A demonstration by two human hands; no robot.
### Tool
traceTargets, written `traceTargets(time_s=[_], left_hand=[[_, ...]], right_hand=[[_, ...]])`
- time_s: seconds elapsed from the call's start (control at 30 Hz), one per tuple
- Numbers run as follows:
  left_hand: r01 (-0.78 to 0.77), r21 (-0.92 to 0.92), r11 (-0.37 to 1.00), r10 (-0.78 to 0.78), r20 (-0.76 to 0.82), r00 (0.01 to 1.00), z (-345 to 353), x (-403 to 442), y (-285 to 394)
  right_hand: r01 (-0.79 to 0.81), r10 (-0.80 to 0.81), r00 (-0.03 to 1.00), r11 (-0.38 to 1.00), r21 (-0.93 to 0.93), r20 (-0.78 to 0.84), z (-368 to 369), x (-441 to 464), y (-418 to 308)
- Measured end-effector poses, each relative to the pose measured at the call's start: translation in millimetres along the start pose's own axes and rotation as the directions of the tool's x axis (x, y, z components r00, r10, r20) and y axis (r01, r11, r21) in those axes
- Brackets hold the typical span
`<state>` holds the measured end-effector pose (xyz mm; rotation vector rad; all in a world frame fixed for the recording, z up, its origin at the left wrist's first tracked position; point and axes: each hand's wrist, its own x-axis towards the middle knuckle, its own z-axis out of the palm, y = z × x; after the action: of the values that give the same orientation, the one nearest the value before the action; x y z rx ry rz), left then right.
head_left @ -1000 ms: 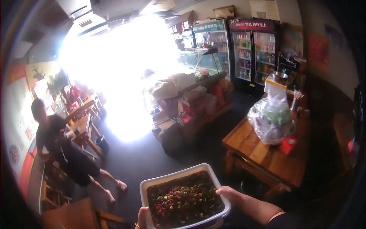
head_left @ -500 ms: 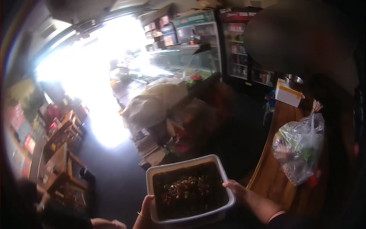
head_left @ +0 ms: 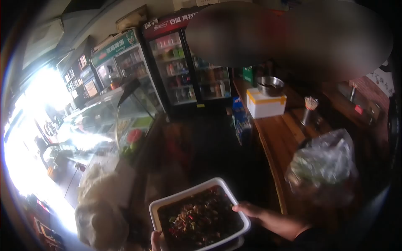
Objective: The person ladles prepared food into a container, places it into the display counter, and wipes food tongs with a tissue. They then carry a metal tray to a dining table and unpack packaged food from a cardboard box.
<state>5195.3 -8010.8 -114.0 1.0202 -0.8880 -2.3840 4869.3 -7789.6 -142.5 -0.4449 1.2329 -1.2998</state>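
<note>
A white rectangular tub (head_left: 184, 191) is held out in front of me at the bottom of the head view. Dark sauce fills it, with a heap of chopped pieces (head_left: 194, 217), some red and green, in the middle. My right hand (head_left: 251, 210) grips the right wall, its thumb over the rim. At the lower left edge my left hand (head_left: 155, 241) holds the other side; only a bit of it shows. Fingers of both hands pass out of sight under the tub.
On the wooden counter (head_left: 272, 144) at right are a clear plastic bag with greens (head_left: 324, 161), a white box (head_left: 264, 104) bearing a metal bowl (head_left: 270, 85), and a holder of sticks (head_left: 309, 111). Drinks fridges (head_left: 173, 71) stand behind. A glass display case (head_left: 100, 117) and cloth-covered pile (head_left: 98, 205) are left.
My view has swung to the right, so the fridges and counter now fill more of it. The tub stays in both hands and sits slightly lower and further left in view.
</note>
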Motion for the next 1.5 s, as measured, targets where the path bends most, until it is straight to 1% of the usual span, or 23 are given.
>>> traceTargets(time_s=[0.1,0.13,0.17,0.3,0.37,0.4,0.47,0.5,0.57,0.67,0.7,0.77,0.83,0.9,0.93,1.0,1.07,1.13,1.2,1.27,1.33,1.43,1.5], left_hand=[[0.003,0.004,1.0,-0.003,0.018,1.0,27.8,95.3,44.4],[0.012,-0.001,1.0,-0.012,0.015,1.0,38.4,122.1,57.8],[0.021,-0.009,1.0,-0.021,0.011,1.0,47.2,148.8,69.0],[0.071,-0.074,0.995,-0.068,0.033,0.997,111.3,248.7,122.4],[0.188,-0.153,0.97,-0.155,0.202,0.967,141.7,319.9,157.2],[0.183,-0.049,0.982,-0.174,0.144,0.974,148.8,357.6,169.6],[0.179,-0.06,0.982,-0.162,0.216,0.963,153.2,432.2,182.3],[0.17,-0.067,0.983,-0.146,0.274,0.951,157.6,482.0,191.2],[0.157,-0.068,0.985,-0.132,0.288,0.949,161.8,570.9,205.6],[0.193,-0.054,0.98,-0.166,0.325,0.931,249.7,621.6,275.3],[0.222,-0.047,0.974,-0.195,0.333,0.923,267.3,646.1,291.4],[0.247,-0.048,0.968,-0.214,0.36,0.908,301.1,702.8,324.0],[0.266,0.036,0.963,-0.268,0.199,0.943,344.9,738.9,363.9],[0.219,-0.089,0.972,-0.187,0.279,0.942,348.5,815.7,364.9],[0.19,-0.076,0.979,-0.168,0.228,0.959,363.0,833.9,375.6],[0.125,-0.053,0.991,-0.12,0.094,0.988,395.7,860.4,407.2],[-0.093,-0.043,0.995,0.096,0.064,0.993,416.2,896.0,437.4],[-0.123,-0.166,0.978,0.117,-0.046,0.992,422.6,940.1,455.2],[-0.005,-0.285,0.959,-0.026,-0.105,0.994,430.4,967.8,491.8],[-0.034,-0.275,0.961,-0.029,-0.221,0.975,431.1,998.5,530.3],[-0.139,-0.22,0.966,0.085,-0.235,0.968,405.3,1046.4,557.7],[-0.233,-0.314,0.92,0.162,-0.238,0.958,351.4,1116.3,582.2],[-0.393,-0.179,0.902,0.32,-0.333,0.887,319.6,1158.3,612.7]], right_hand=[[0.134,-0.134,0.982,0.991,-0.015,-0.132,-28.7,67.9,-57.0],[0.101,-0.084,0.984,0.989,0.106,-0.158,-28.6,77.5,-90.2],[0.004,0.01,0.983,0.997,0.075,-0.182,-49.3,104.2,-104.0],[0.019,0.005,0.978,0.994,0.108,-0.21,-104.0,189.8,-176.7],[0.038,-0.012,0.97,0.994,0.106,-0.242,-139.6,241.5,-205.9],[0.001,0.03,0.97,0.992,0.127,-0.243,-158.2,263.8,-221.1],[-0.091,0.135,0.97,0.974,0.208,-0.203,-196.6,303.3,-252.0],[0.127,-0.086,0.897,0.99,0.067,-0.434,-102.5,268.4,-341.8],[0.162,-0.123,0.876,0.986,0.044,-0.467,-108.7,308.1,-393.6],[0.032,0.003,0.853,0.998,0.058,-0.522,-231.7,401.5,-410.8],[0.266,-0.285,0.913,0.958,-0.102,-0.292,-252.4,400.0,-420.1],[-0.037,0.108,0.865,0.988,0.153,-0.49,-319.3,485.8,-451.8],[0.002,0.014,0.848,1.0,0.029,-0.529,-319.0,524.7,-520.1],[0.012,0.015,0.914,0.998,0.064,-0.405,-395.6,604.5,-532.4],[0.013,-0.005,0.848,1.0,0.011,-0.53,-399.9,626.1,-556.7],[0.068,-0.075,0.921,0.997,-0.033,-0.383,-410.2,674.8,-612.8],[0.124,-0.129,0.97,0.991,-0.04,-0.204,-412.2,735.0,-669.9],[0.119,-0.123,0.99,0.992,-0.05,-0.065,-416.6,797.6,-717.7],[0.112,-0.109,0.993,0.992,-0.061,0.047,-413.6,856.9,-764.1],[0.1,-0.087,0.983,0.992,-0.074,0.161,-404.4,920.2,-804.7],[0.017,0.005,0.964,0.997,-0.081,0.265,-398.4,998.0,-835.9],[-0.104,0.139,0.893,0.989,-0.105,0.429,-381.4,1099.5,-862.3],[-0.091,0.141,0.876,0.988,-0.129,0.461,-363.6,1185.8,-877.6]])
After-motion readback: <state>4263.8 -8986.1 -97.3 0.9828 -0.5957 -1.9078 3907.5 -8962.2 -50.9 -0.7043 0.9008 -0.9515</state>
